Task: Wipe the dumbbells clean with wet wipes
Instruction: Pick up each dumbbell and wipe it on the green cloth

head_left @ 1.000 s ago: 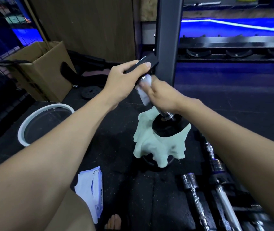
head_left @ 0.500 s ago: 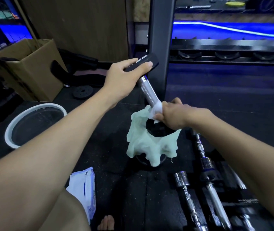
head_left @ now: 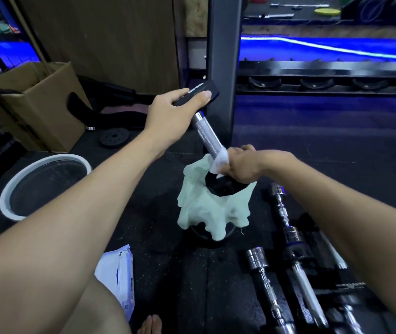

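Note:
A dumbbell stands tilted on the floor, its silver handle (head_left: 207, 134) running down from a black top head (head_left: 203, 90) to a black lower head (head_left: 223, 186). My left hand (head_left: 170, 118) grips the top head. At the bottom of the handle, my right hand (head_left: 242, 163) presses a white wet wipe (head_left: 220, 161) around the bar. A pale green cloth (head_left: 206, 208) drapes under the lower head. The wet wipe pack (head_left: 119, 273) lies on the floor near my left knee.
Several chrome dumbbell bars (head_left: 286, 230) lie on the floor at the right. A white-rimmed round basin (head_left: 45, 182) sits at the left, with a cardboard box (head_left: 35, 104) behind it. A black rack post (head_left: 221, 56) rises just behind the dumbbell. A weight plate (head_left: 114, 137) lies near the box.
My right hand slid the wipe down the handle from just under the top head to the bottom, baring the silver bar. My left hand kept its hold on the top head.

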